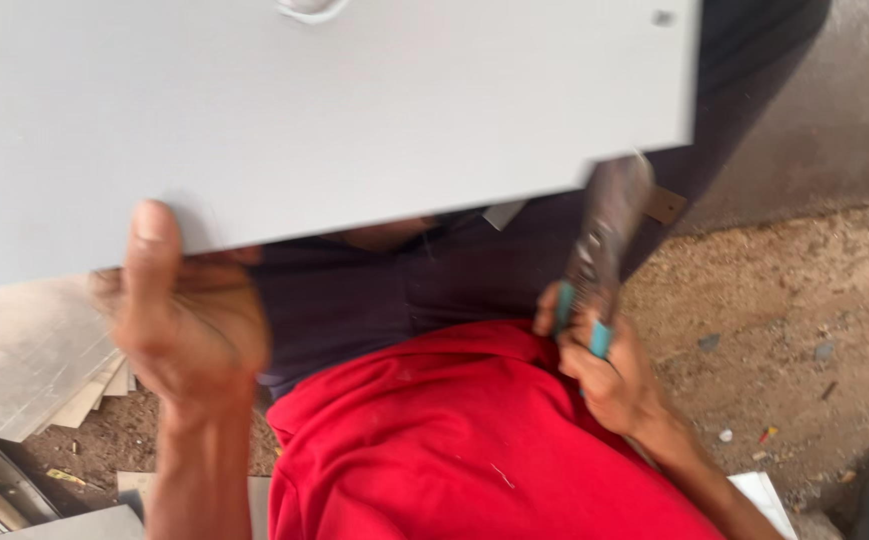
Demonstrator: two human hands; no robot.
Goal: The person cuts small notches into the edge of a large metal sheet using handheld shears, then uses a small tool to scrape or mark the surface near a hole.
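Note:
A large pale grey flat panel (334,110) fills the top of the head view. My left hand (179,310) grips its lower edge, thumb up on the face and fingers behind. My right hand (609,375) is closed around a teal-handled tool (599,255) with a worn dark metal blade, blurred. The blade's tip reaches up to the panel's lower right edge. My red shirt (454,450) and dark trousers (374,290) lie between the two hands.
Stacked pale boards (24,360) lie at the left and more board offcuts (84,520) at the bottom left. Bare dirt ground (794,320) with small scraps spreads to the right. A grey wall (824,110) stands behind at upper right.

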